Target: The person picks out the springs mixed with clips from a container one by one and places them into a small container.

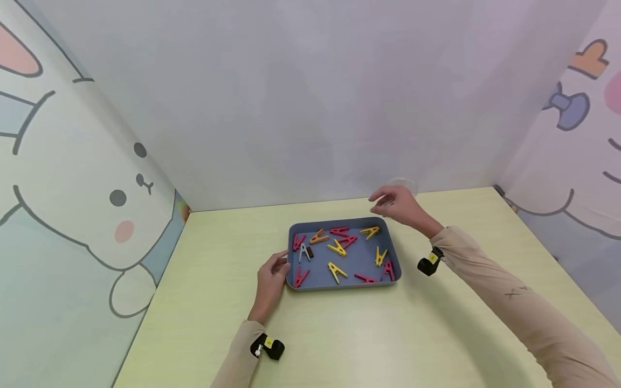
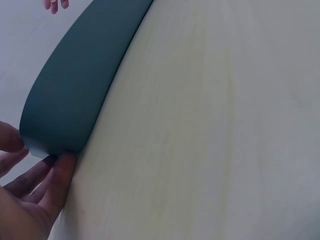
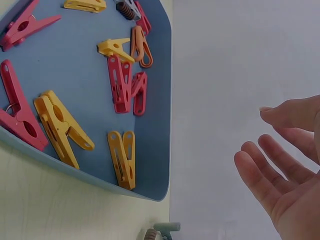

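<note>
A shallow blue-grey tray [image 1: 356, 280] sits on the table with several plastic clothespins lying in it. Among them are a yellow clothespin [image 1: 337, 272], a red clothespin [image 1: 301, 276], an orange clothespin [image 1: 318, 236] and a light grey clothespin [image 1: 304, 251] with a dark part. My left hand [image 1: 271, 280] rests at the tray's left side, fingertips against the outer wall near its front corner, as the left wrist view shows too. Beyond the back right corner my right hand [image 1: 398, 205] hovers with loosely bent fingers [image 3: 272, 172] and nothing between them.
Behind my right hand shows the rim of a clear round container [image 1: 404, 181]. A grey-green piece [image 3: 165, 227] with a coil appears at the lower edge of the right wrist view. A pale wall [image 1: 291, 134] stands behind the table, with cartoon-printed panels at both sides.
</note>
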Demonstrator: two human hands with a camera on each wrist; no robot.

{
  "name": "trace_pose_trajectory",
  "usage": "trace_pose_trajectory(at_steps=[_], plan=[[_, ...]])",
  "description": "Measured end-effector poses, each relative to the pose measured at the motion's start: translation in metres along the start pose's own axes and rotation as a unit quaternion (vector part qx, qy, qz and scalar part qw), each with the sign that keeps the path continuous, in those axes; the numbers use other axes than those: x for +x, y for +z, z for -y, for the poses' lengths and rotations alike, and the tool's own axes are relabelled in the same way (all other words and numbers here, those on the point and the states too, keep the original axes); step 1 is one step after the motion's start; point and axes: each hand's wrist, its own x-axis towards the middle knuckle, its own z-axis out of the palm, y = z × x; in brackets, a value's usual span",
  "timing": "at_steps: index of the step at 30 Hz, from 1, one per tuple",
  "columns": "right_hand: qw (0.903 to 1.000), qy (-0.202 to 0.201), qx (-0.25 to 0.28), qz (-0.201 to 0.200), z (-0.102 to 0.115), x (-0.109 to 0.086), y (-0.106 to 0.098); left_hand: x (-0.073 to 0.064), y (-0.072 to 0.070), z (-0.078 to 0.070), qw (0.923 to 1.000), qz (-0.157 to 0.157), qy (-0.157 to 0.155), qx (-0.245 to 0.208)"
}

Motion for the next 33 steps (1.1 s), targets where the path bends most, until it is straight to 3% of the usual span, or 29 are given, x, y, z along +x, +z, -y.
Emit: trace_pose_trajectory(at_steps=[10,20,26,30,33], plan=[[0.9994,-0.017,-0.019,0.021,0.040,-0.008,0.008,-0.001,0.000,-0.002,0.9999,-0.004,-0.009,0.010],[0.9983,-0.023,-0.028,0.046,0.012,-0.001,0.024,-0.002,0.000,-0.003,0.9999,-0.006,-0.007,0.005],[0.9969,-0.026,0.009,0.073,0.012,0.000,0.033,-0.001,0.000,-0.001,0.9999,-0.008,-0.009,0.001],[0.9957,-0.022,0.010,0.089,0.027,-0.003,0.036,-0.001,0.000,-0.001,0.9999,-0.009,-0.008,0.001],[0.9950,-0.020,0.011,0.098,0.026,-0.001,0.042,-0.002,0.000,-0.002,0.9999,-0.009,-0.010,0.001]])
